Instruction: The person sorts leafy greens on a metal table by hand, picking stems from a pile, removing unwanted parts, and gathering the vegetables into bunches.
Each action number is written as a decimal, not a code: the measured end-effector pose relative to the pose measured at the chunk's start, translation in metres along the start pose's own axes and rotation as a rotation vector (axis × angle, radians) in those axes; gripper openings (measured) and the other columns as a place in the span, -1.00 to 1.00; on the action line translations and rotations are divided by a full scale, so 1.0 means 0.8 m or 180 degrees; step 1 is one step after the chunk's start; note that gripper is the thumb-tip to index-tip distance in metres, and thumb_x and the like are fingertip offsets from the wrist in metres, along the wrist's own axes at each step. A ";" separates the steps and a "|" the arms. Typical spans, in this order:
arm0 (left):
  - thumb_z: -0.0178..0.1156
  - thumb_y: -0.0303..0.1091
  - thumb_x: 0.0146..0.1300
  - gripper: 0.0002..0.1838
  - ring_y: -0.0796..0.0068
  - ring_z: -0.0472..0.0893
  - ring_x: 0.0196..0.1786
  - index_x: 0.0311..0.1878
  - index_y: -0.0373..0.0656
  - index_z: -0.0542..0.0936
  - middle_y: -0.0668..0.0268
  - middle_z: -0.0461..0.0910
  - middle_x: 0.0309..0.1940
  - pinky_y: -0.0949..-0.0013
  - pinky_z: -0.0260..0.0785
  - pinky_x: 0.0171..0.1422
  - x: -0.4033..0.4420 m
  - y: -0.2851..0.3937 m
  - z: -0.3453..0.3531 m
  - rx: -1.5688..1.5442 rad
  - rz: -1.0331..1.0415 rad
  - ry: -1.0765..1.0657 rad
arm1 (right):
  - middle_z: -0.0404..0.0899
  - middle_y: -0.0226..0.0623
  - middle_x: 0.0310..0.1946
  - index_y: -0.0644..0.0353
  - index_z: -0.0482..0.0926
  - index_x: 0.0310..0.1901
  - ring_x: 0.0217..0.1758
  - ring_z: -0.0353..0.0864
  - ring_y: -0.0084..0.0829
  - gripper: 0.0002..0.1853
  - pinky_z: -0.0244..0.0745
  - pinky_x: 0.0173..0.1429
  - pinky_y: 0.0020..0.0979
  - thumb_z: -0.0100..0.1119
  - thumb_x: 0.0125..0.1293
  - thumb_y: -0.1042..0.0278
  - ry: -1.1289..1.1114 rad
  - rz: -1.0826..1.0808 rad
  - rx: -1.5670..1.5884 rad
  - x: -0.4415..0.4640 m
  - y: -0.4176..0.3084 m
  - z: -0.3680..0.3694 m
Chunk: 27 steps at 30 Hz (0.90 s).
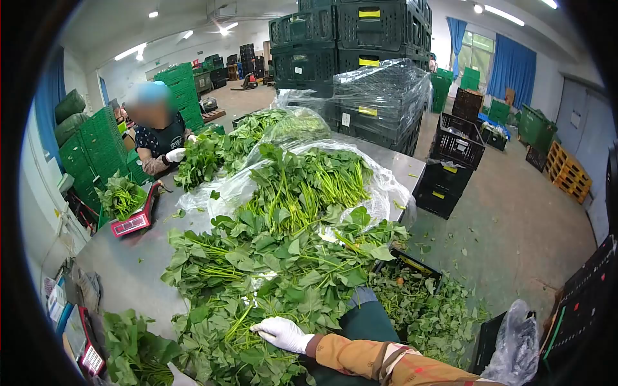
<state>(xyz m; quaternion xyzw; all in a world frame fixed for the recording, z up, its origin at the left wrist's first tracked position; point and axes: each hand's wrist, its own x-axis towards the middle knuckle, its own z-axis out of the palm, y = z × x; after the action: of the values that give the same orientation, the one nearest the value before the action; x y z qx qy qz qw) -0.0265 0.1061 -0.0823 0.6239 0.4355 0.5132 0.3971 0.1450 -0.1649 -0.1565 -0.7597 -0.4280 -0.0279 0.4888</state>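
A large heap of leafy greens (283, 257), like sweet potato leaves on long stems, covers the near part of the metal table (129, 276). My right hand (282, 334), in a white glove, lies low on the heap with its fingers closed round some pale green stems (241, 325). At the bottom edge, only a bit of my white-gloved left hand (181, 376) shows. The stems of a separate bunch of greens (135, 350) run into it; its fingers are mostly hidden. Clear plastic wrap (225, 190) lies under and around the farther greens.
Across the table a co-worker (161, 132) touches greens with a gloved hand. A red scale (135, 219) bears a bunch; another scale (87, 344) stands near left. Dark crates (367, 64) tower behind. Loose leaves (425, 309) fill a crate and litter the floor at right.
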 end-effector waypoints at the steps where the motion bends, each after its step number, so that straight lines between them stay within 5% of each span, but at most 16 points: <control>1: 0.24 -0.29 0.32 -0.49 0.28 0.52 0.18 0.23 -0.41 0.42 0.03 0.51 0.16 0.36 0.40 0.26 0.003 -0.001 -0.004 -0.0047 -0.0003 0.0037 | 0.58 -0.28 -0.32 0.06 0.59 -0.03 -0.22 0.58 -0.20 -0.78 0.49 -0.09 -0.25 0.10 0.32 0.32 -0.0010 0.0023 0.0019 0.000 -0.002 -0.003; 7: 0.25 -0.28 0.32 -0.48 0.27 0.51 0.19 0.23 -0.42 0.42 0.02 0.51 0.18 0.37 0.40 0.27 0.030 0.001 -0.007 -0.0844 -0.0241 0.0155 | 0.58 -0.26 -0.32 0.06 0.59 -0.05 -0.21 0.58 -0.18 -0.79 0.50 -0.09 -0.25 0.11 0.30 0.33 -0.0036 0.0105 -0.0083 0.002 -0.009 -0.004; 8: 0.22 -0.28 0.35 -0.53 0.31 0.58 -0.03 0.20 -0.40 0.45 0.09 0.58 0.02 0.41 0.47 0.10 0.030 0.002 -0.005 -0.1071 -0.0720 0.0056 | 0.58 -0.26 -0.32 0.06 0.59 -0.05 -0.21 0.58 -0.18 -0.79 0.50 -0.09 -0.25 0.11 0.29 0.33 -0.0026 0.0114 -0.0098 0.002 -0.011 -0.004; 11: 0.27 -0.23 0.29 -0.73 0.55 0.59 -0.21 -0.02 -0.13 0.63 0.41 0.63 -0.20 0.43 0.48 -0.15 0.025 0.036 0.018 -0.2255 -0.1702 -0.0231 | 0.58 -0.26 -0.33 0.06 0.59 -0.06 -0.21 0.58 -0.18 -0.79 0.50 -0.09 -0.25 0.11 0.29 0.33 -0.0008 0.0137 -0.0025 0.003 -0.014 -0.006; 15: 0.27 -0.26 0.30 -0.64 0.70 0.53 -0.21 0.12 -0.16 0.57 0.44 0.60 -0.17 0.45 0.46 -0.09 0.001 0.053 0.022 -0.2507 -0.1499 -0.1046 | 0.60 -0.24 -0.30 0.07 0.59 -0.05 -0.19 0.59 -0.17 -0.79 0.50 -0.08 -0.25 0.11 0.30 0.32 -0.0103 0.0230 -0.0117 0.003 -0.018 -0.007; 17: 0.20 -0.32 0.35 -0.70 0.64 0.53 -0.17 0.11 -0.14 0.57 0.44 0.60 -0.17 0.44 0.44 0.00 -0.019 0.061 0.036 -0.3168 -0.1713 -0.1746 | 0.63 -0.24 -0.26 0.07 0.59 -0.02 -0.18 0.60 -0.19 -0.77 0.51 -0.07 -0.28 0.13 0.32 0.29 -0.0081 0.0243 -0.0146 0.004 -0.019 -0.009; 18: 0.16 -0.34 0.39 -0.65 0.46 0.57 -0.19 0.15 -0.34 0.49 0.22 0.60 -0.16 0.46 0.47 -0.04 -0.036 0.077 0.039 -0.3483 -0.2491 -0.1624 | 0.63 -0.24 -0.25 0.07 0.58 0.02 -0.17 0.62 -0.21 -0.72 0.51 -0.06 -0.30 0.16 0.31 0.24 -0.0093 0.0370 0.0052 0.004 -0.019 -0.008; 23: 0.14 -0.43 0.37 -0.73 0.52 0.57 -0.17 0.09 -0.29 0.54 0.29 0.60 -0.19 0.46 0.48 -0.06 -0.119 0.141 0.053 -0.2256 -0.2404 -0.2044 | 0.67 -0.23 -0.22 0.06 0.47 0.25 -0.12 0.65 -0.36 -0.43 0.50 0.03 -0.38 0.27 0.27 0.02 0.0029 0.0968 0.1313 0.030 -0.078 -0.044; 25: 0.15 -0.36 0.37 -0.76 0.48 0.58 -0.14 0.01 -0.27 0.61 0.25 0.62 -0.16 0.45 0.47 0.02 -0.144 0.146 0.056 -0.1976 -0.2007 -0.2438 | 0.59 -0.18 -0.02 0.16 0.23 0.40 0.06 0.56 -0.43 -0.19 0.43 0.17 -0.37 0.34 0.22 -0.02 -0.0351 0.0914 0.1812 0.044 -0.094 -0.056; 27: 0.18 -0.56 0.22 -0.46 0.31 0.60 -0.04 0.28 -0.26 0.31 0.09 0.53 0.03 0.26 0.50 0.08 -0.142 0.095 0.072 -0.2118 -0.1298 -0.2993 | 0.50 -0.13 0.14 0.23 0.09 0.46 0.15 0.49 -0.43 -0.08 0.34 0.30 -0.35 0.36 0.21 0.01 -0.0618 0.0908 0.2345 0.056 -0.111 -0.063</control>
<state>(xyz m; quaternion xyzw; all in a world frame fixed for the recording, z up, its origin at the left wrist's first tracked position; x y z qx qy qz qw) 0.0302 -0.0282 -0.0537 0.5302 0.1405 0.2050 0.8106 0.1322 -0.1614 -0.0456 -0.5846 -0.3438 0.2673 0.6846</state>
